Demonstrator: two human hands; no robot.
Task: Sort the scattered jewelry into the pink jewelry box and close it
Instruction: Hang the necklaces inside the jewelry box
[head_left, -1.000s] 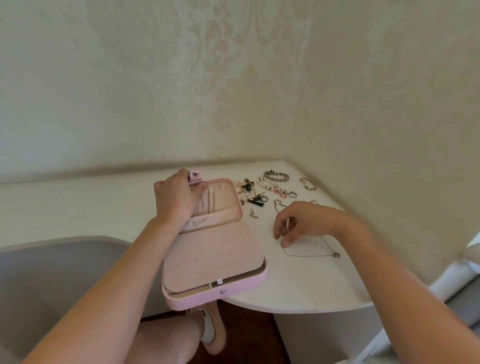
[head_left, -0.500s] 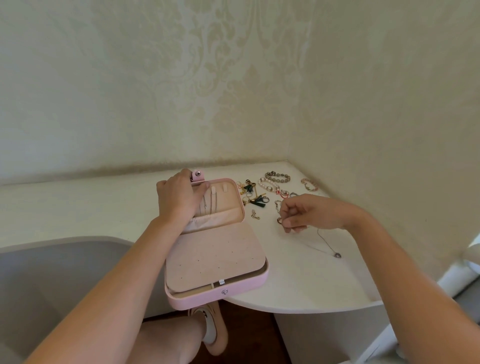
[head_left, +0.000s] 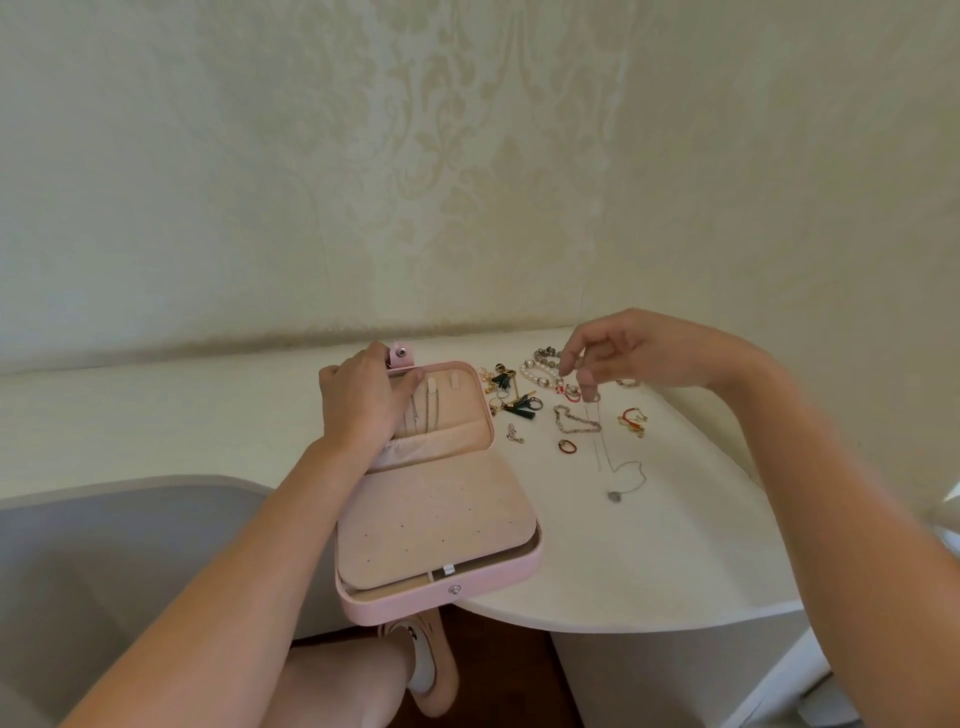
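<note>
1. Box first: the pink jewelry box (head_left: 498, 578) lies open on the white table (head_left: 649, 561), its near end jutting past the table edge.
2. Its raised lid (head_left: 470, 384) holds thin chains (head_left: 428, 415) hanging from hooks, their lower ends dropping into a gathered pocket (head_left: 441, 449) along the lid's bottom.
3. A beige perforated panel (head_left: 436, 519) covers the base; nothing sits on it.
4. The left hand (head_left: 358, 400) rests on the lid's left side, its fingers (head_left: 405, 387) laid almost straight across the upper lining near the snap tab (head_left: 401, 356). They grasp nothing that I can see.
5. The right hand (head_left: 634, 353) hovers right of the box, raised above the table, thumb and fingertips (head_left: 586, 382) pinching a fine necklace (head_left: 597, 441).
6. The necklace hangs down to the table, and its pendant (head_left: 615, 495) lies there, right of the box.
7. Loose pieces lie just right of the lid: a pearl bracelet (head_left: 540, 371), tassel earrings (head_left: 522, 405), a chain bracelet (head_left: 574, 421) and a red ring (head_left: 567, 446).
</note>
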